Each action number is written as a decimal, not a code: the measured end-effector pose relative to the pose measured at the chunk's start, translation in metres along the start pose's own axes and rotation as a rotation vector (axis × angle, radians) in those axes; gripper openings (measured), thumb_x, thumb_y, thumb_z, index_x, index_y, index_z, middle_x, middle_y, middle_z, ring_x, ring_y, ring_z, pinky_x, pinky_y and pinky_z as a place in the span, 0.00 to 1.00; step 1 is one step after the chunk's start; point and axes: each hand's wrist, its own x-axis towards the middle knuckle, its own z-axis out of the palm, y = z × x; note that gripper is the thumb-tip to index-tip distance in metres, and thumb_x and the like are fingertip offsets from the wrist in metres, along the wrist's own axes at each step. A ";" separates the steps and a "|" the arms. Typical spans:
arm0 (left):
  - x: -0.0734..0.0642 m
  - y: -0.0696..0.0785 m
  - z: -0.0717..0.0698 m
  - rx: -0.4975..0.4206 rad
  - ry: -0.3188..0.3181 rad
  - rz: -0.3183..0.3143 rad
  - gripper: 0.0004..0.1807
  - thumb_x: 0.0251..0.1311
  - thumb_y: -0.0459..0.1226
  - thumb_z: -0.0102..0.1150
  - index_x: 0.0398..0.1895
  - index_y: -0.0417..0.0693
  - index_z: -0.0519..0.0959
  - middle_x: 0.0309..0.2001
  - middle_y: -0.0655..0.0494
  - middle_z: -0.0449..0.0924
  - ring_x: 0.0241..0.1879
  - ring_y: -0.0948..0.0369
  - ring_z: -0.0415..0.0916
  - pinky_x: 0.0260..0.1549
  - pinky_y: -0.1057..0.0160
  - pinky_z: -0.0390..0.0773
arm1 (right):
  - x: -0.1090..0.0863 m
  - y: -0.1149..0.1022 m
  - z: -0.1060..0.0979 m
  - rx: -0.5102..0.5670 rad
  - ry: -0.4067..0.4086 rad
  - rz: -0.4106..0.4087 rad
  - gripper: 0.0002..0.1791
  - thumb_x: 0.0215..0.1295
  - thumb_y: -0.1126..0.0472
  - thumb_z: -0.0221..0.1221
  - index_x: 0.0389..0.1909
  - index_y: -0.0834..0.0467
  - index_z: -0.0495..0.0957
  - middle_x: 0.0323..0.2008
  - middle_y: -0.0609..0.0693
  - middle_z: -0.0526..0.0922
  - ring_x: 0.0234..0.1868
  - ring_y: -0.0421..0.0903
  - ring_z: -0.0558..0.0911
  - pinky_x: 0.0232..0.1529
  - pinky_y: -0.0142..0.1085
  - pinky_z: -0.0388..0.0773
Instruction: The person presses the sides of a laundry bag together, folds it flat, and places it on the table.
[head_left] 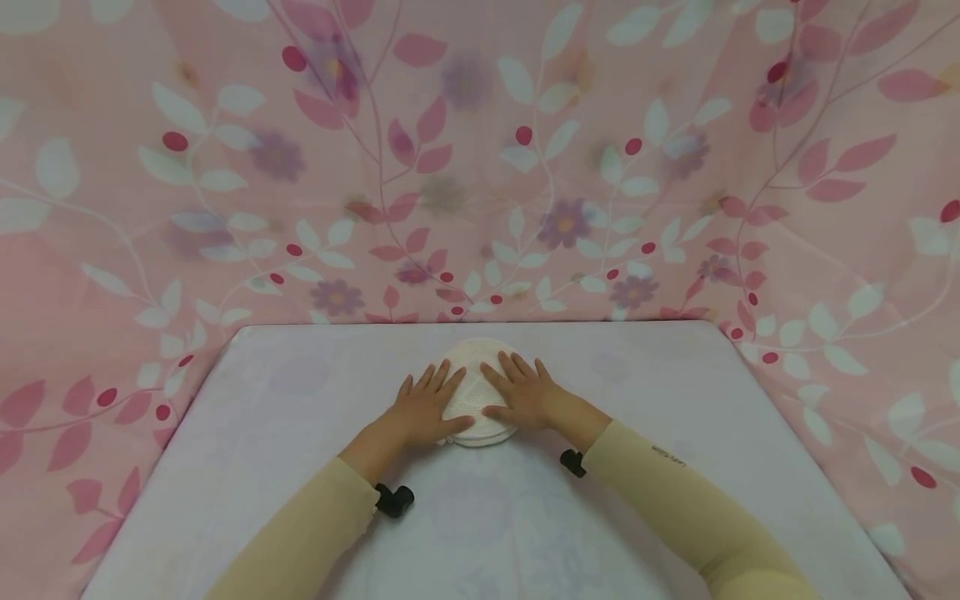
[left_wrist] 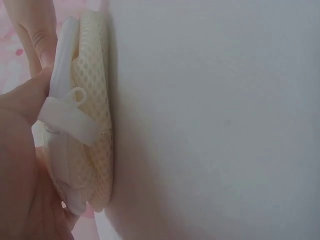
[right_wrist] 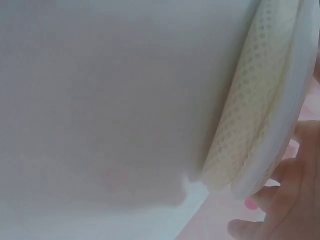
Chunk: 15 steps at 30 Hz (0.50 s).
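A round cream mesh laundry bag (head_left: pixel 480 425) lies flattened near the far side of the table. My left hand (head_left: pixel 427 412) rests on its left part with fingers spread, and my right hand (head_left: pixel 528 396) lies likewise on its right part. In the left wrist view the bag's honeycomb mesh side (left_wrist: pixel 95 75) shows, with a white zip pull (left_wrist: pixel 75 120) at the rim near my left thumb. The right wrist view has the bag's white edging (right_wrist: pixel 280 115), with my right fingers (right_wrist: pixel 282 195) over the top. What lies under the palms is hidden.
The table (head_left: pixel 480 533) has a pale cloth cover with faint prints. Behind it and at both sides hangs a pink curtain (head_left: pixel 480 167) with leaves and flowers. A black wrist camera (head_left: pixel 395 500) sits under the left sleeve, another camera (head_left: pixel 573 462) by the right.
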 end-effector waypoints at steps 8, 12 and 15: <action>-0.003 0.000 -0.005 0.031 0.074 0.013 0.47 0.68 0.69 0.38 0.82 0.57 0.43 0.81 0.47 0.32 0.79 0.44 0.32 0.71 0.34 0.39 | -0.003 0.003 -0.008 0.061 0.036 0.006 0.44 0.75 0.31 0.38 0.81 0.47 0.37 0.79 0.60 0.36 0.79 0.61 0.40 0.71 0.65 0.43; -0.007 -0.002 -0.012 0.041 0.117 0.025 0.46 0.69 0.67 0.39 0.82 0.57 0.44 0.81 0.47 0.33 0.79 0.44 0.34 0.70 0.33 0.40 | -0.009 0.004 -0.016 0.094 0.057 0.007 0.43 0.75 0.32 0.40 0.81 0.47 0.38 0.80 0.59 0.36 0.79 0.60 0.39 0.72 0.64 0.42; -0.012 -0.003 -0.016 0.044 0.143 0.030 0.45 0.69 0.66 0.41 0.82 0.56 0.46 0.81 0.46 0.36 0.78 0.43 0.35 0.70 0.33 0.42 | -0.015 0.006 -0.022 0.127 0.083 0.006 0.43 0.75 0.33 0.42 0.81 0.47 0.39 0.80 0.59 0.36 0.79 0.60 0.39 0.72 0.64 0.41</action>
